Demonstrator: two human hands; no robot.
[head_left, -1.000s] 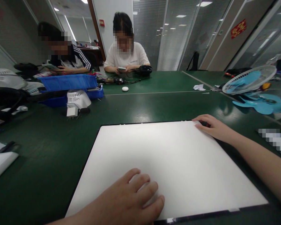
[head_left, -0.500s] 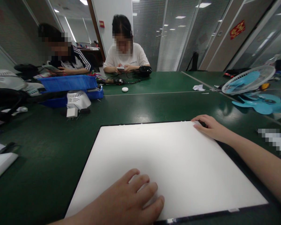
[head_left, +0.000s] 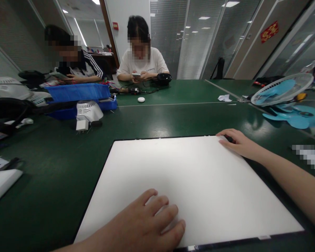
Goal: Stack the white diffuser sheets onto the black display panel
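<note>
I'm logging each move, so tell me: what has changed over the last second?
Nothing visibly moved, and nothing was taken hold of or let go; only the view turned very slightly left. The left hand stays over the white panel, the right hand at its far right corner.

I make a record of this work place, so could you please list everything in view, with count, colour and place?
Panel: 1, white with dark edges, near centre
Table: 1, green, under the panel
Bins: 2, blue, far left
Vented housings: at least 2, white, left
Casing: 1, white, left edge
Disc: 1, white, far centre
Paper: at least 1, white, far right
Fan guard: 1, white, right
Fan blades: several, light blue, right
People: at least 2, white and dark clothes, behind the table
Sign: 1, red, upper right
Other items: unclear
Left hand: 1, bare, on or just above the panel
Right hand: 1, bare, at the panel's far right corner
</note>
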